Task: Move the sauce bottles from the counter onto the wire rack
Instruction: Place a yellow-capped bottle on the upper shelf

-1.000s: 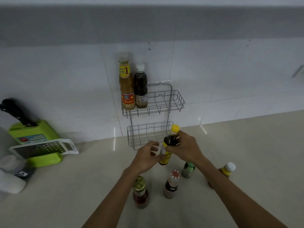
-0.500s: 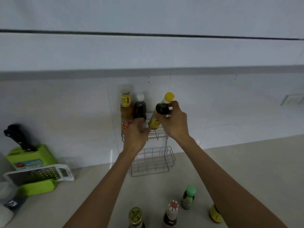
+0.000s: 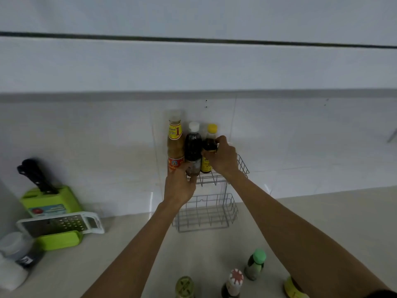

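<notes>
Yellow-capped bottle (image 3: 209,147) upright on wire rack (image 3: 242,166), right hand (image 3: 223,157) gripping it, left hand (image 3: 179,184) holding dark bottle (image 3: 193,149)

Legible marking: a large red numeral "1" on the yellow neck label of the tall amber bottle (image 3: 175,145) on the wire rack (image 3: 221,179). All other labels, on bottles and on the green knife block (image 3: 50,201), are too blurred to read.

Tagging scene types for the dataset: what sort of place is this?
Most likely a home kitchen: a tiled wall over a counter, a wall-mounted wire rack holding sauce bottles, and a green knife block with a grater beside it.
</notes>
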